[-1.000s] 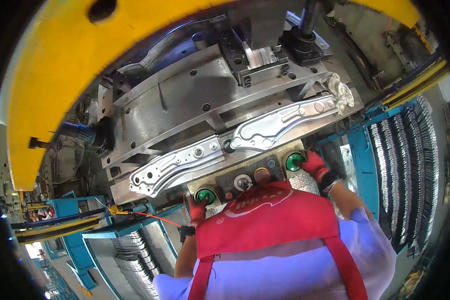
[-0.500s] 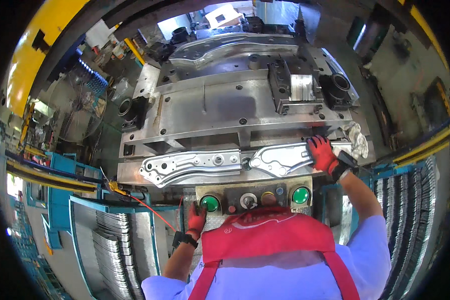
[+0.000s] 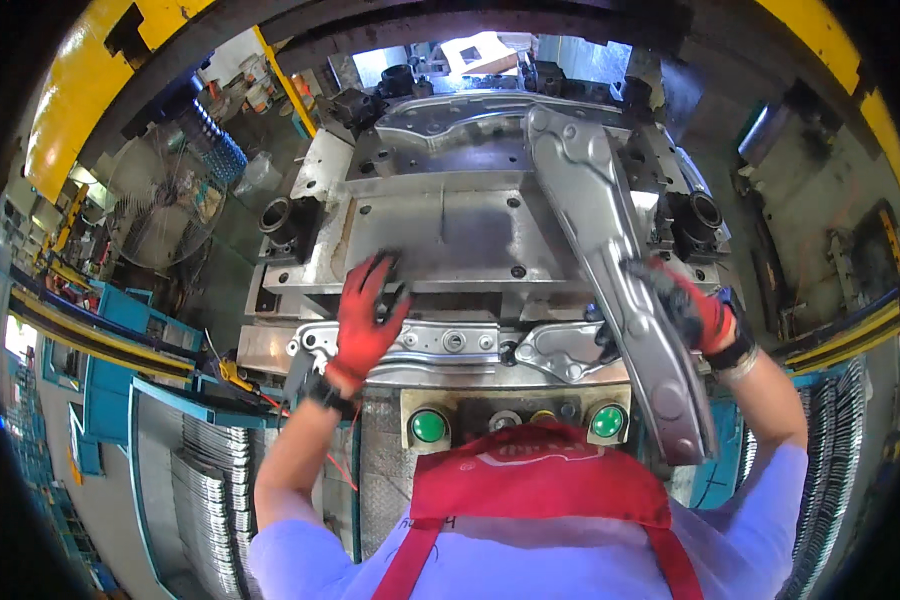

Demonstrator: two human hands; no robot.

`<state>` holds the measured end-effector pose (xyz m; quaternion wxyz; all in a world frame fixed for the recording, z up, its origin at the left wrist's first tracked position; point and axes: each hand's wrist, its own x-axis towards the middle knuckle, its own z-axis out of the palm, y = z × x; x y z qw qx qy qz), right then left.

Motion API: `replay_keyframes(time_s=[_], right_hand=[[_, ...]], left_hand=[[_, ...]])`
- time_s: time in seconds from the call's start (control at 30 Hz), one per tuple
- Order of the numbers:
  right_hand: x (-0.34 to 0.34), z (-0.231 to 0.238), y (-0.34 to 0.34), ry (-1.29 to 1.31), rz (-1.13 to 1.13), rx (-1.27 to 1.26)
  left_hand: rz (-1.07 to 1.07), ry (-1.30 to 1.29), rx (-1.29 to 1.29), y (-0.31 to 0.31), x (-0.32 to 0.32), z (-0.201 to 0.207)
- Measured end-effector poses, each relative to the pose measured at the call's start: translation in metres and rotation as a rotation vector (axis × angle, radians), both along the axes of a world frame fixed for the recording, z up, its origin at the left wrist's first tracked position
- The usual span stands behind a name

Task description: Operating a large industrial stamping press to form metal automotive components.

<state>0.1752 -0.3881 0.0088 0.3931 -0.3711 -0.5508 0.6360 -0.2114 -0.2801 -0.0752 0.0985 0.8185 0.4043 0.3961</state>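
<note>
My right hand (image 3: 692, 308), in a red glove with dark fingers, grips the edge of a long grey stamped metal panel (image 3: 610, 240). The panel is held up at a slant, its upper end over the die and its lower end near my apron. My left hand (image 3: 362, 325), gloved likewise, hovers open with fingers spread above a second stamped panel (image 3: 450, 342) on the die's front ledge. To the right on that ledge lies another panel (image 3: 560, 350), partly covered by the held one. Dark fingertips show at its edge behind the held panel.
Round green buttons (image 3: 429, 425) sit on a control box before me. The steel die (image 3: 440, 225) has round posts (image 3: 288, 217) at its sides, and another formed panel (image 3: 435, 118) lies at the back. Racks of stacked panels (image 3: 210, 500) stand on both sides; a fan (image 3: 165, 200) is at left.
My left hand has risen from beside the left green button to above the left panel. My right hand has come off the ledge and now holds a long panel up.
</note>
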Motion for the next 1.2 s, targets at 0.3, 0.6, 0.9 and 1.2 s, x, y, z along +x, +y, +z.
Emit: replay_keyframes(time_s=[0.3,0.6,0.9,1.2], right_hand=[[-0.011,0.022,0.117,0.302,-0.232,0.114],[-0.048,-0.070,0.062,0.268,-0.395,0.086],[-0.067,-0.101,0.069,0.534,-0.266,-0.002],[0.002,-0.039,-0.029,-0.558,-0.015,0.314]], left_hand=[[-0.068,0.502,0.183,0.200,0.147,0.071],[-0.251,0.636,-0.054,0.285,0.201,0.093],[-0.142,0.536,0.279,0.268,0.187,0.110],[-0.038,0.125,0.435,0.164,0.071,0.092]])
